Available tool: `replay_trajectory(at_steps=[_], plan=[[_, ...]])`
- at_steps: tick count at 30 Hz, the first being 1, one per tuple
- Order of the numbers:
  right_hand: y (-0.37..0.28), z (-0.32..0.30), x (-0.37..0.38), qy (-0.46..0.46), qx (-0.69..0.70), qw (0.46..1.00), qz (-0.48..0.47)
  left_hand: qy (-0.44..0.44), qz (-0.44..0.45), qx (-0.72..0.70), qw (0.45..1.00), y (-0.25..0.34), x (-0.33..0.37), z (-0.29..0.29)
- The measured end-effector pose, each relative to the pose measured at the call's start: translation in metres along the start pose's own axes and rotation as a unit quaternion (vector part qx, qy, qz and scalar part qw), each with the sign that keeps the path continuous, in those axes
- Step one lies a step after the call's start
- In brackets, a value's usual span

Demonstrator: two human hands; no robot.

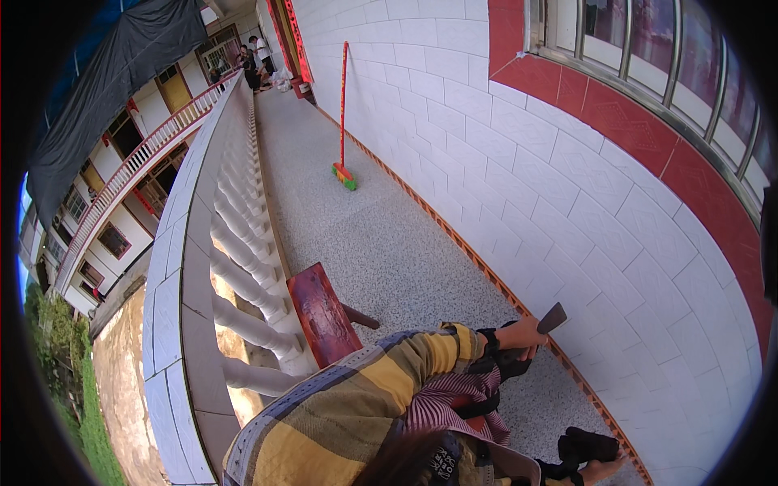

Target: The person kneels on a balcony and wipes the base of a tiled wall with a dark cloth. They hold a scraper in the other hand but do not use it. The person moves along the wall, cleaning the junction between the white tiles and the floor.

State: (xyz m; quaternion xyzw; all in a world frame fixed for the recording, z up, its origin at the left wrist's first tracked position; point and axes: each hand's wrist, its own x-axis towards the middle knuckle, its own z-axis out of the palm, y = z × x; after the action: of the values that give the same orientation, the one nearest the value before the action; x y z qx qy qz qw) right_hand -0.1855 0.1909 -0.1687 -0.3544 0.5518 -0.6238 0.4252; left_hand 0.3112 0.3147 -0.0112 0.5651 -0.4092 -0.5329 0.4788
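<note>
My left arm, in a yellow, brown and grey plaid sleeve, reaches to the right across the lower middle. My left hand point(519, 334) is closed, and a dark flat, blade-like piece point(553, 317) sticks out of it close to the white wall; its grip is hidden in the fingers. A black strap with a dark device sits at that wrist. At the lower right is my right hand point(604, 470), partly behind another black device point(587, 444) and near the foot of the wall. Its fingers are too hidden to read. Striped pink cloth point(442, 405) lies between my arms.
A glossy red-brown wooden bench point(322, 312) stands left of my arm, beside the white balustrade point(263, 324). Farther along the speckled walkway, a red-handled broom point(344, 174) leans on the tiled wall point(519, 162). Several people point(255, 61) are at the far end. A barred window point(673, 65) is upper right.
</note>
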Motion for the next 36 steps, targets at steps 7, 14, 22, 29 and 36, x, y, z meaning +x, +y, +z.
replay_trajectory(at_steps=[7,14,22,29,36], plan=[[-0.009,0.003,-0.005,-0.011,0.006,1.0,0.013,-0.001,0.0,-0.003,1.0,0.0,0.0,0.0],[-0.005,0.001,-0.001,-0.017,0.005,1.0,0.023,0.003,-0.008,0.001,1.0,0.003,-0.001,0.0],[0.004,-0.005,0.005,-0.029,0.018,0.999,0.041,0.004,-0.016,0.011,1.0,0.002,0.0,0.0],[-0.011,0.003,0.0,-0.078,0.092,0.987,0.111,0.002,-0.015,0.001,1.0,0.003,0.0,0.0],[-0.006,0.001,0.001,-0.017,-0.003,0.999,0.027,0.004,-0.001,0.015,1.0,-0.001,0.001,-0.001]])
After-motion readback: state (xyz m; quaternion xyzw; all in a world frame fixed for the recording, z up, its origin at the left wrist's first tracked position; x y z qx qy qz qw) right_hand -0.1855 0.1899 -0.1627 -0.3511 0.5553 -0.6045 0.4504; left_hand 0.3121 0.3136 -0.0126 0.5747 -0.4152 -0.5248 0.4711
